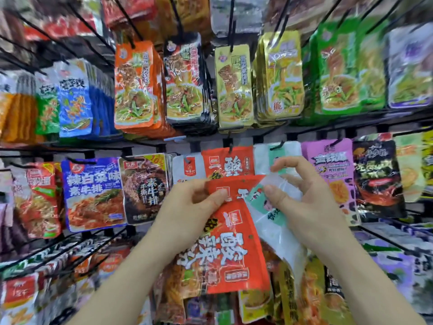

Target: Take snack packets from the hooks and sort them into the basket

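Note:
My left hand (187, 207) pinches the top of a red snack packet (234, 252) with white lettering; a second red packet (234, 186) lies behind its top edge. My right hand (302, 198) pinches a white packet with a green label (269, 221), which overlaps the red one on its right. Both packets are off the hooks, held in front of the middle row. More red packets (228, 161) and white-green packets (276, 156) hang on hooks right behind my hands. No basket is in view.
A wall rack of black wire hooks (230, 24) fills the view, with rows of hanging packets: orange (134, 85), gold (234, 87), green (337, 66), blue (93, 193), purple (330, 167). Lower rows hang below my forearms.

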Motion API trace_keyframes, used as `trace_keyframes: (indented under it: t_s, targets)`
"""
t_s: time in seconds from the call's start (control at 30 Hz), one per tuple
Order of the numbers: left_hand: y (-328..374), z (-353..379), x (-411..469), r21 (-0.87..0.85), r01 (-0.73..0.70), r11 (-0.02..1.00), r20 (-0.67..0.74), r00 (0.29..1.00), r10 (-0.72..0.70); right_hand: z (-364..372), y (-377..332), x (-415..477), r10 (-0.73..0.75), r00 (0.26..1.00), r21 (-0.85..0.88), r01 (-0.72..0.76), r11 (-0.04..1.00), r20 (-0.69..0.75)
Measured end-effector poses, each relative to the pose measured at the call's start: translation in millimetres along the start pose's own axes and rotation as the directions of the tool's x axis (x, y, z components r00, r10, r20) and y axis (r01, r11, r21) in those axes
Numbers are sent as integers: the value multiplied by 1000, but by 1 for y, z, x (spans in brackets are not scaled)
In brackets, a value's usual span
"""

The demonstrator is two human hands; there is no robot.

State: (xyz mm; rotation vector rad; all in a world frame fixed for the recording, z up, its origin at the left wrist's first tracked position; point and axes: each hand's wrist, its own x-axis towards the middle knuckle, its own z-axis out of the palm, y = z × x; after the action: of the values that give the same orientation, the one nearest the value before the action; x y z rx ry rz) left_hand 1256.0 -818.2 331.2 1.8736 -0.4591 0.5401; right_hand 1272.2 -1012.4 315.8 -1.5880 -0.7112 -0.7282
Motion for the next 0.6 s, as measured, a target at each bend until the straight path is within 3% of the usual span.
trace_keyframes:
  t_s: [0.1, 0.27, 0.43, 0.6]
  targets:
    - [7, 1, 11, -91, -11, 996, -128, 992, -1, -2, -5, 9, 44, 993, 16, -46, 999, 109]
    - [5, 4, 30, -60, -122, 991, -283, 954, 100, 1, -7, 26, 9, 988, -197, 22, 980, 155]
    - [-2, 2, 39, 87, -251, 964, -319, 910, 265, 3, -13, 33, 48, 985, -268, -1, 963, 169]
    - [-4, 1, 44, 125, -265, 956, -309, 905, 292, 4, -14, 36, 58, 982, -233, -14, 972, 182]
